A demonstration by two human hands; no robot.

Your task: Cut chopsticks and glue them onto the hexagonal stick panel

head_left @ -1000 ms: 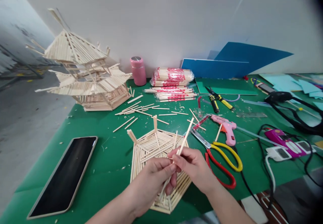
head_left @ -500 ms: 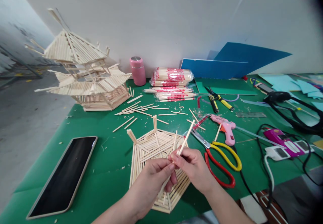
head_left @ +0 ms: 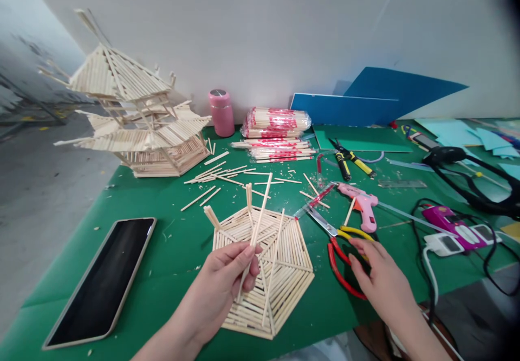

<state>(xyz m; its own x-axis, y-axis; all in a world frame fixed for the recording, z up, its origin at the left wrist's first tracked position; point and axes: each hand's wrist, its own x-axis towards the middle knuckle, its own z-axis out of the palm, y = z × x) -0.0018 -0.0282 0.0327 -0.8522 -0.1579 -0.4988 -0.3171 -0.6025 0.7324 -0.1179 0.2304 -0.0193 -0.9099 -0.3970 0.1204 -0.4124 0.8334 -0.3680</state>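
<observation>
My left hand (head_left: 232, 274) is closed round thin wooden chopsticks (head_left: 262, 209), seemingly a pair, held upright and tilted over the flat polygonal stick panel (head_left: 290, 290). Short bundled posts (head_left: 212, 219) stand at two of the panel's far corners, and a loose stick (head_left: 274, 263) lies across it. To the right, my right hand (head_left: 377, 274) is over the handles of the scissors (head_left: 337, 242), one red and one yellow. Its thumb and fingers are apart; the fingertips overlap the yellow handle, and I cannot tell whether they touch it.
A pink glue gun (head_left: 361, 204) lies beyond the scissors, near yellow-black pliers (head_left: 351, 160). Loose sticks (head_left: 215, 174) and wrapped chopstick packs (head_left: 278, 128) lie further back. A pagoda model (head_left: 134, 117), pink flask (head_left: 221, 113), phone (head_left: 103, 279) and power strip (head_left: 459, 231) surround the work.
My right hand has left the sticks and moved right to the scissors handles. My left hand has shifted slightly left and now holds the chopsticks alone.
</observation>
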